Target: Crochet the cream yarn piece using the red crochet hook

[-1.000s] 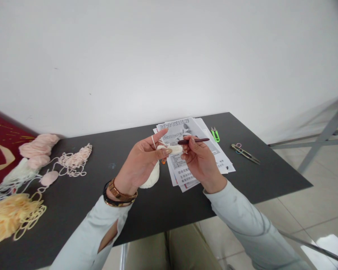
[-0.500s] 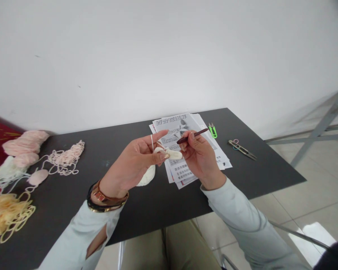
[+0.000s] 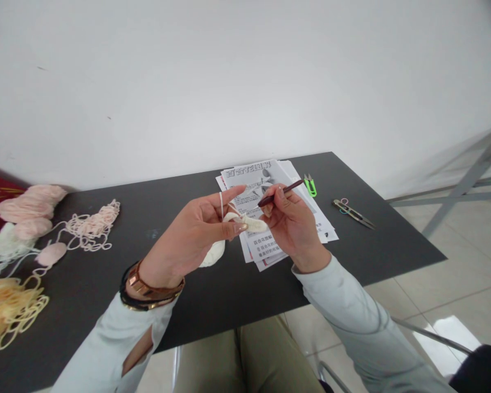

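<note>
My left hand [image 3: 207,225] pinches a small cream crochet piece [image 3: 254,225] between thumb and fingers, with a strand of yarn looped round the raised index finger. Gripped like a pen in my right hand [image 3: 292,224] is a crochet hook [image 3: 280,192] with a dark reddish-brown handle. Its thin metal shaft points left at the crochet piece; I cannot tell whether the tip sits inside a stitch. Partly hidden behind my left hand, a cream ball of yarn [image 3: 213,255] rests on the black table [image 3: 172,314].
Printed sheets [image 3: 265,254] lie under my hands. Green thread snips [image 3: 310,185] and metal snips [image 3: 354,214] are to the right. Pink yarn [image 3: 33,204], a loose pink tangle [image 3: 94,225] and yellow yarn [image 3: 8,311] occupy the left. A wall [image 3: 188,82] stands behind the table.
The hook's tip end has shifted slightly, and its metal shaft now shows beside the crochet piece. Both hands keep their grips. The whole view has moved a little.
</note>
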### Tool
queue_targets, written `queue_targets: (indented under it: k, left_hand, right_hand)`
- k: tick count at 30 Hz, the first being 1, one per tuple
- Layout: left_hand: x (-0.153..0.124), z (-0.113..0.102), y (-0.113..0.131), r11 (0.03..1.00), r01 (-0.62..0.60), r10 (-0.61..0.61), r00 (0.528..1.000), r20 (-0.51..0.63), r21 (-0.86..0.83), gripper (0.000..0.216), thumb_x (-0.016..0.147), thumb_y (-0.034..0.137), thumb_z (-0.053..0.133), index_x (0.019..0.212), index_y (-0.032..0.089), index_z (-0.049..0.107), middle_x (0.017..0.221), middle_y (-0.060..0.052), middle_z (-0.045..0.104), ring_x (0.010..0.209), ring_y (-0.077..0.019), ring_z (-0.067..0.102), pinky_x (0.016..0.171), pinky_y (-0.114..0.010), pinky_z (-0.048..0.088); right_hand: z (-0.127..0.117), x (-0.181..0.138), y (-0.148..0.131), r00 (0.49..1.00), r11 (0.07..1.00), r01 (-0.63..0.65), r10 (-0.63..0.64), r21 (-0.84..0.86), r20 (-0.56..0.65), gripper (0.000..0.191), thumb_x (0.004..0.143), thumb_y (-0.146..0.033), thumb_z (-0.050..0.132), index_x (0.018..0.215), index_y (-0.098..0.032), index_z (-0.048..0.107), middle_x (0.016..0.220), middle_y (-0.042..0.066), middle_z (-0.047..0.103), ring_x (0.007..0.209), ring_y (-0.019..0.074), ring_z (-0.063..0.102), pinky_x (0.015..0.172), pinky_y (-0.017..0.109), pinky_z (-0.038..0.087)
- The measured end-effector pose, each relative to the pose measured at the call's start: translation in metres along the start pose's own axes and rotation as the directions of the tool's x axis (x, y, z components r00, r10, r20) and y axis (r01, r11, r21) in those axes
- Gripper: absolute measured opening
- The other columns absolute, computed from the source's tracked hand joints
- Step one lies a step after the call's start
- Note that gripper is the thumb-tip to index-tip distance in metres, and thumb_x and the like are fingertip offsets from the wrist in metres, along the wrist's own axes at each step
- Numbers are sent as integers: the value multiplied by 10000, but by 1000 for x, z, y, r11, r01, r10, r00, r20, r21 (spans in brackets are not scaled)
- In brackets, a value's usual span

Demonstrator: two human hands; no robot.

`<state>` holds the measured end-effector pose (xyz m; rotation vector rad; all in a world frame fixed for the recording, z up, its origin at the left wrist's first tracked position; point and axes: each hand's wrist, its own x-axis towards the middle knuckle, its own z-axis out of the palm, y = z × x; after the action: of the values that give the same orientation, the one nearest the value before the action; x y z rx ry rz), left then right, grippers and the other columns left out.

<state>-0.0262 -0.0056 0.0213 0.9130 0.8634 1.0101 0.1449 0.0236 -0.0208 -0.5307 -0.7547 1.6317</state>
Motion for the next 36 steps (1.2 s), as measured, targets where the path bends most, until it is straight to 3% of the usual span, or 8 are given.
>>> queue_targets:
  k: [8, 14, 17, 21, 36]
  left_hand:
    - [0, 2, 1, 998, -50, 50, 999, -10, 34, 666, 639, 85, 813, 1272, 182, 630, 708, 41, 626, 594, -55, 536, 581, -185, 416]
    - [-1, 7, 1, 966, -140, 170, 978, -125, 219, 782, 658, 126, 798, 1387, 187, 521, 687, 49, 583, 605, -67, 505, 564, -187, 374]
    - [-1, 7, 0, 948, -174, 214, 968, -130, 265, 789, 663, 121, 788, 1397, 198, 510, 669, 54, 571, 610, -70, 498, 579, -193, 375]
    - [0, 6, -2, 932, -219, 265, 955, -132, 290, 677, 664, 132, 788, 1312, 198, 604, 679, 41, 583, 619, -78, 491, 593, -214, 385]
    - [1, 8, -2, 964, -149, 183, 973, -139, 222, 761, 606, 116, 809, 1330, 148, 578, 658, 33, 608, 601, -85, 533, 561, -211, 378]
  right_hand:
    - [0, -1, 1, 1000, 998, 19, -19, -61, -14, 204, 724, -374, 781, 743, -201, 675, 641, -47, 581, 519, 59, 499, 436, 143, 516]
    - [2, -5, 2, 965, 953, 232, -250, -194, -77, 174, 770, -366, 743, 771, -197, 699, 555, -51, 572, 443, 60, 478, 407, 173, 520]
    - [3, -4, 2, 953, 938, 250, -282, -240, -109, 179, 761, -360, 753, 777, -192, 694, 540, -52, 578, 441, 62, 497, 408, 173, 521]
    - [2, -3, 2, 935, 920, 286, -329, -268, -131, 179, 769, -365, 748, 764, -200, 679, 556, -49, 607, 446, 65, 532, 426, 174, 530]
    - [0, -2, -1, 944, 919, 255, -304, -300, -126, 257, 806, -413, 711, 680, -208, 621, 481, -67, 558, 386, 59, 523, 406, 173, 478]
